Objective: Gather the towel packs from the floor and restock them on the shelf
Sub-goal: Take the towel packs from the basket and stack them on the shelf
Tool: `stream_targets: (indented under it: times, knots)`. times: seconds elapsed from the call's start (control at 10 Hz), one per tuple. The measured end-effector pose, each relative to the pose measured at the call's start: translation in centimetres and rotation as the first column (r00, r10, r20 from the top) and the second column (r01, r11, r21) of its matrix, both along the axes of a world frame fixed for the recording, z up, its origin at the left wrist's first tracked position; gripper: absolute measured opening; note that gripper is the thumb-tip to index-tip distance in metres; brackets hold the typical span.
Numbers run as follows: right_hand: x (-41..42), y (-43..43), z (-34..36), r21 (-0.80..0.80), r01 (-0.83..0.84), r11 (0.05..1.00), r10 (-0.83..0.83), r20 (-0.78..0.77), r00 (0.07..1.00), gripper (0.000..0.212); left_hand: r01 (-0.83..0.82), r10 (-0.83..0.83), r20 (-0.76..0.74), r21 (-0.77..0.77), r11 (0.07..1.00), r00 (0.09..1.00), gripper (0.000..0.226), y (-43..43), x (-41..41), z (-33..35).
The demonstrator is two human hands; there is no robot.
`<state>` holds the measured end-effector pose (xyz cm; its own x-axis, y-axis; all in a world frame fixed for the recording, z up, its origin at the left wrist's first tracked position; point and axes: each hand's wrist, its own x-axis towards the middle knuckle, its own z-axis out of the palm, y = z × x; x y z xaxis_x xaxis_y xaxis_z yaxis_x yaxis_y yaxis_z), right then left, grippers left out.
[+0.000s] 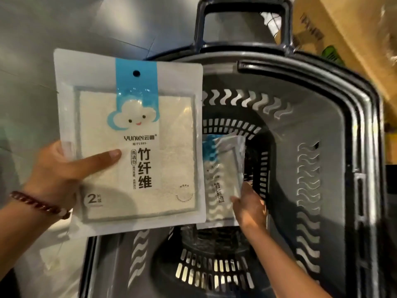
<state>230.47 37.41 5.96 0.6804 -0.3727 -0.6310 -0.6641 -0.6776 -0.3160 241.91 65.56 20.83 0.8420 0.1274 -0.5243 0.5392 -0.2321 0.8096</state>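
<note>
left grip (58, 168): fingers hidden behind front towel pack (137, 147)
second towel pack (223, 179): blurred, print unreadable
basket (352, 168): near end cut by bottom edge
cardboard box (343, 29): cropped top right

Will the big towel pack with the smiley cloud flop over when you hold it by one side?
Probably only a little: the towel pack looks flat though the left hand grips just its edge. It likely feels light, being thin cloth. Its shiny surface may be slippery.
</note>
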Motion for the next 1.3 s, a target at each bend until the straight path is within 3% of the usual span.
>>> stream_targets:
  times: [0.1, 0.2, 0.3, 0.4, 0.5, 0.6, 0.7, 0.8, 0.9, 1.0, 1.1, 1.2, 1.3]
  knots:
    - [-0.4, 0.2, 4.5, 0.06, -0.052, 0.997, 0.036, 0.242, 0.97, 0.01, -0.051, 0.051, -0.06, 0.003, 0.999, 0.997, 0.075, -3.5, -0.4, 3.5]
    - [-0.1, -0.2, 7.8, -0.065, -0.018, 0.998, 0.041, 0.363, 0.931, 0.01, -0.105, 0.114, -0.107, 0.079, 0.991, 0.988, 0.044, -3.2, -0.5, 3.2]
    - [-0.5, -0.9, 13.7, 0.036, 0.106, 0.994, -0.109, 0.525, 0.844, 0.011, -0.146, 0.158, -0.112, 0.105, 0.984, 0.981, 0.026, -3.4, -0.5, 4.8]
    - [-0.4, -1.5, 17.6, 0.123, 0.174, 0.977, -0.212, 0.627, 0.75, 0.012, -0.176, 0.187, -0.108, 0.1, 0.979, 0.976, 0.025, -3.5, -0.2, 5.9]
    - [0.2, -1.8, 21.3, 0.305, 0.233, 0.923, -0.381, 0.649, 0.658, 0.017, -0.157, 0.165, -0.121, 0.077, 0.985, 0.979, 0.024, -3.9, 0.2, 7.3]
    - [0.5, -1.7, 22.5, 0.339, 0.254, 0.906, -0.423, 0.673, 0.607, 0.018, -0.146, 0.153, -0.11, 0.072, 0.987, 0.982, 0.028, -3.9, 0.5, 7.6]
    - [1.4, -1.2, 22.8, 0.459, 0.202, 0.865, -0.479, 0.638, 0.603, 0.019, -0.158, 0.164, -0.127, 0.056, 0.986, 0.978, 0.031, -3.5, 0.5, 7.4]
    - [2.5, -0.2, 22.2, 0.585, 0.129, 0.801, -0.5, 0.534, 0.682, 0.025, -0.146, 0.154, -0.165, 0.06, 0.987, 0.974, 0.019, -3.6, 0.3, 7.5]
    - [3.6, 2.3, 20.0, 0.684, 0.067, 0.727, -0.422, 0.368, 0.828, 0.03, -0.153, 0.167, -0.156, 0.099, 0.983, 0.974, 0.019, -4.4, 0.3, 7.7]
    - [4.1, 4.1, 18.6, 0.684, 0.028, 0.729, -0.342, 0.329, 0.88, 0.027, -0.16, 0.175, -0.146, 0.111, 0.981, 0.974, 0.032, -4.6, 0.4, 7.7]
    - [4.7, 6.6, 17.0, 0.647, -0.053, 0.76, -0.201, 0.312, 0.928, 0.028, -0.174, 0.167, -0.194, -0.019, 0.984, 0.967, 0.047, -4.2, 0.5, 7.4]
    - [5.1, 7.5, 16.0, 0.622, -0.06, 0.78, -0.133, 0.26, 0.956, 0.024, -0.172, 0.177, -0.223, 0.041, 0.984, 0.959, 0.046, -3.6, 0.8, 7.0]
    - [5.1, 6.7, 13.3, 0.486, -0.074, 0.871, -0.043, 0.226, 0.973, 0.031, -0.204, 0.224, -0.176, 0.122, 0.971, 0.959, 0.028, -3.3, 1.4, 6.3]
